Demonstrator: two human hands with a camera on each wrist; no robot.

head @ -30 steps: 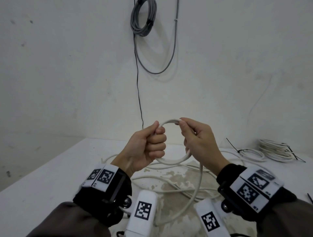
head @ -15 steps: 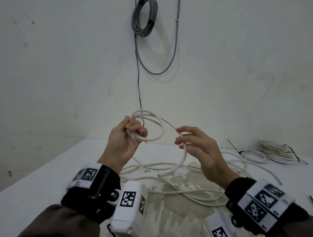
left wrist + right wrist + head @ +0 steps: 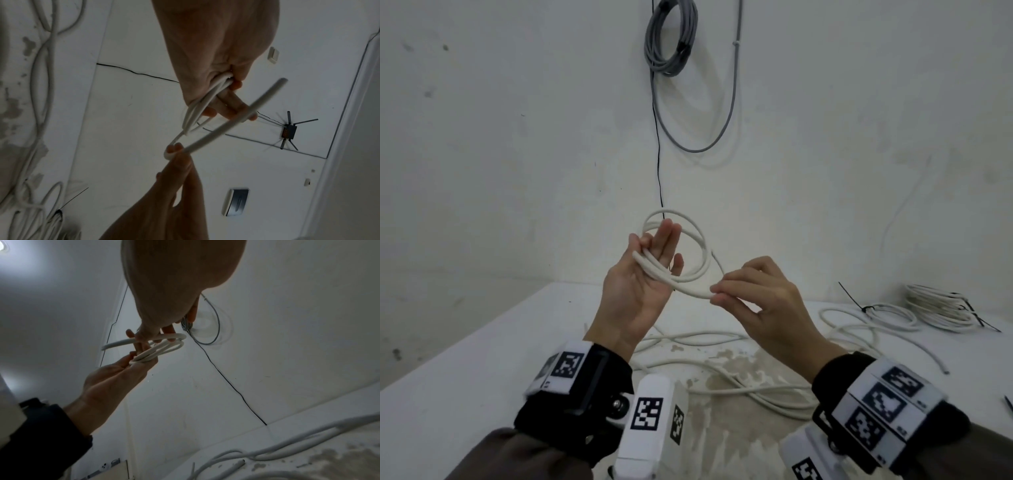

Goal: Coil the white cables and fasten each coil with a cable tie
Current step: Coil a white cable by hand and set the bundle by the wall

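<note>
A small coil of white cable (image 3: pixel 702 250) is held up above the table. Its strands lie across the palm of my left hand (image 3: pixel 664 253), whose fingers are straight and point up. My right hand (image 3: pixel 717 294) pinches the same cable between thumb and fingertips just right of the coil. In the left wrist view a short free end (image 3: pixel 281 80) sticks out past that pinch, beside the coil strands (image 3: pixel 197 110). In the right wrist view the coil (image 3: pixel 160 350) sits between both hands. More loose white cable (image 3: pixel 722 370) lies tangled on the table below.
On the white table (image 3: pixel 465 377), two tied white coils (image 3: pixel 941 308) (image 3: pixel 887 313) lie at the back right, with a black cable tie (image 3: pixel 852 298) by them. Another black tie (image 3: pixel 1008 404) shows at the right edge. A grey cable bundle (image 3: pixel 671 37) hangs on the wall.
My left hand has gone from a fist round the coil to straight fingers, palm up. My right hand has moved toward it, bringing the tail of the cable up to the coil.
</note>
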